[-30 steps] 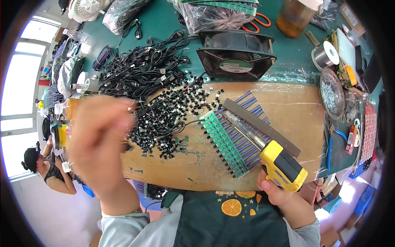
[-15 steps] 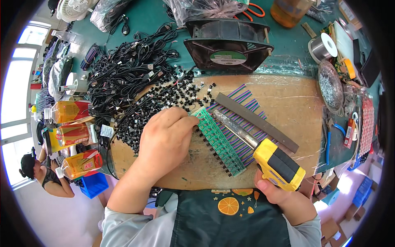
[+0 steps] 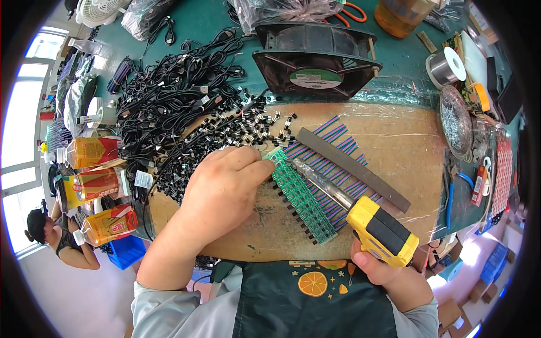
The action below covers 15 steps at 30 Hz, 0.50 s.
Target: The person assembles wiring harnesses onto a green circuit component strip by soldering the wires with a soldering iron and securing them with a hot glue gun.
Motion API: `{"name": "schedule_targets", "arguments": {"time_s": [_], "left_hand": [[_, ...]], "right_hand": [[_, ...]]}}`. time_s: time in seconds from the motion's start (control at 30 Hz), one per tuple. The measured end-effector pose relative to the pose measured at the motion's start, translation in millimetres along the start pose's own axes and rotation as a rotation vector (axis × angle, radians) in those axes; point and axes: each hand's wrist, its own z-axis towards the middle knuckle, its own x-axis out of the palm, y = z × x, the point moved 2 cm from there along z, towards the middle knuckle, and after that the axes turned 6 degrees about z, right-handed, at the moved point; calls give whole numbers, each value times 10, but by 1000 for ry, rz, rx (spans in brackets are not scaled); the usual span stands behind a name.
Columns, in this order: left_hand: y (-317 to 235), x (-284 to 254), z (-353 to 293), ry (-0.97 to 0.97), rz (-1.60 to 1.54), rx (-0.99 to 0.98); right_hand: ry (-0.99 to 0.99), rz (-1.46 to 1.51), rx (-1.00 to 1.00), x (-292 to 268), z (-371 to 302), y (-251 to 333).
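Note:
My right hand grips a yellow and black soldering gun. Its metal tip points up and left, reaching the upper end of a green circuit board panel. At that same end my left hand is closed in a pinch; the fingers hide whatever is between them. Small black connectors line the panel's left edge. Purple, blue and green wires fan out from its right side, and a dark flat bar lies across them.
A heap of black cables and many loose small connectors lie to the left. Behind the board stands a black fan. A solder spool and a metal dish sit at the right. Orange drink bottles line the left edge.
My left forearm has swung slightly left, its fingertips staying at the panel's upper end. The soldering gun has barely moved, and the view has shifted a little.

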Motion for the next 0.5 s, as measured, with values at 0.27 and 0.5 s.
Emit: {"name": "schedule_targets", "arguments": {"time_s": [0.27, 0.5], "left_hand": [[-10, 33, -5, -46, -55, -39], [-28, 55, 19, -46, -59, -80]], "right_hand": [[83, 102, -59, -19, 32, -93], [142, 90, -88, -45, 1, -158]]}}
